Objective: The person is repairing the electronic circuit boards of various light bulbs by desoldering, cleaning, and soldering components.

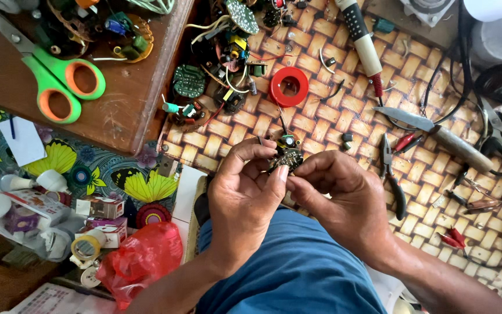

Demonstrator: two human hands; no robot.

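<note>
Head cam looks straight down: both hands meet over the woven mat (321, 125), pinching a small round circuit board (287, 158) between them. Left hand (245, 195) has its fingers (279, 174) curled tight on the board's near edge, right hand (344, 197) grips the other side. Red tape ring (289, 86) sits just beyond, pliers (391, 174) right beside the right hand, green scissors (59, 81) way off on the wooden tabletop (123, 110).

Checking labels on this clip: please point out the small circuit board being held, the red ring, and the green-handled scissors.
small circuit board (286, 158), head view, on its component-covered face between the fingertips.
red ring (276, 87), head view, on its left band.
green-handled scissors (53, 68), head view, where the two handles meet.
</note>
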